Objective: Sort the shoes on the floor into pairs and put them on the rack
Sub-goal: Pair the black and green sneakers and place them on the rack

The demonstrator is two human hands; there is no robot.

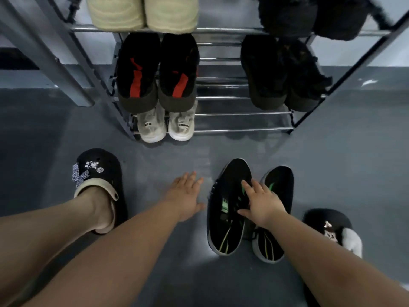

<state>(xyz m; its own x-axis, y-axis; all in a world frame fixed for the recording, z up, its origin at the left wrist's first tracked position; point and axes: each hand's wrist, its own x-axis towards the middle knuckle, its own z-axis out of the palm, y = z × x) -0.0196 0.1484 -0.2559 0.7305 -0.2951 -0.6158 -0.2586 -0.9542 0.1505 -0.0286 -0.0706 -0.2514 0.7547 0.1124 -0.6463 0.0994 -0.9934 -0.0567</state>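
Left hand [184,196] flat, fingers spread, holding nothing, lower centre. Black-green sneakers [225,209] paired on floor [155,251] right of it; right hand [263,203] rests open on them. Step: last pair. Next: grip both, lift to rack [243,114], bottom-right gap.

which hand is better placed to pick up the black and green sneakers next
Right. The right hand already lies spread across the black and green sneakers, reaching both. The left hand is open over bare floor beside them, touching neither.
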